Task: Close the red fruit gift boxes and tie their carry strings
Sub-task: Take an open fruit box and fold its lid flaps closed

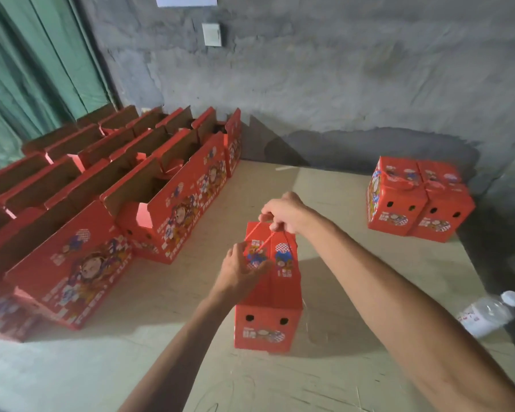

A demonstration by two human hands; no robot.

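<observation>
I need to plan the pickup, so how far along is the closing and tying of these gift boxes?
Done: two closed boxes stand at the far right. In hand: the closed box in front; the right hand pinches its red carry string while the left hand rests on its top. Left: the rows of open boxes on the left, most of the lot.

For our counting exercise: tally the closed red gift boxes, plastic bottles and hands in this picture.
Closed red gift boxes: 3 (near box; right-hand pair)
Plastic water bottle: 1
Hands: 2 (left hand; right hand, pinching the carry string)
Total: 6
</observation>
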